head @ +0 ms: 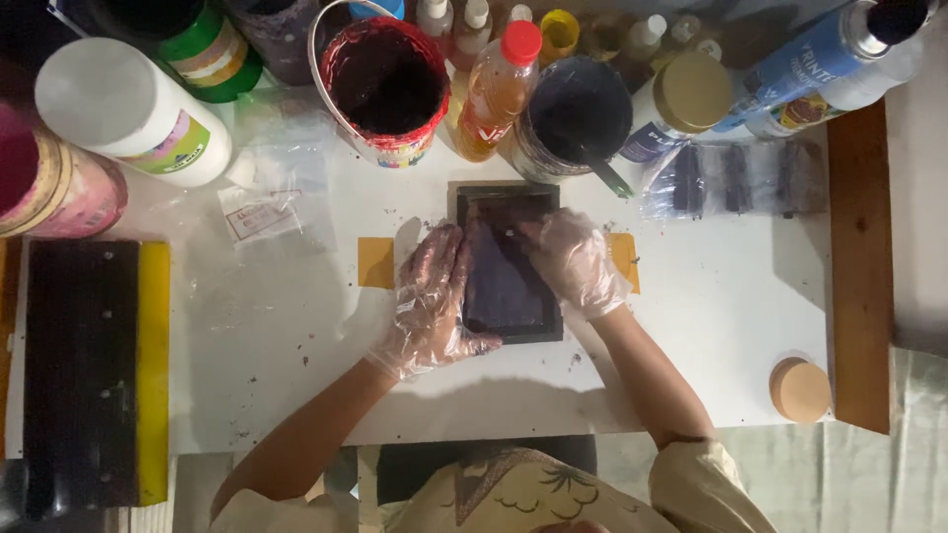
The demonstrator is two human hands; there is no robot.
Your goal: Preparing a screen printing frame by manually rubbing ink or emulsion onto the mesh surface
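A small dark rectangular frame (508,326) with a dark purple inked panel lies flat on the white table (711,316), between two yellow tape patches. My left hand (433,301), in a clear plastic glove smeared with purple, rests flat along the frame's left edge. My right hand (571,262), also in a clear glove, presses its fingers on the upper right of the panel. Neither hand grips anything.
Behind the frame stand a red-rimmed paint bucket (387,87), a dark tin with a stick (578,114), an orange bottle (499,89), white jars and several bottles. A black squeegee with a yellow edge (94,370) lies at left. A round wooden lid (800,390) sits at right.
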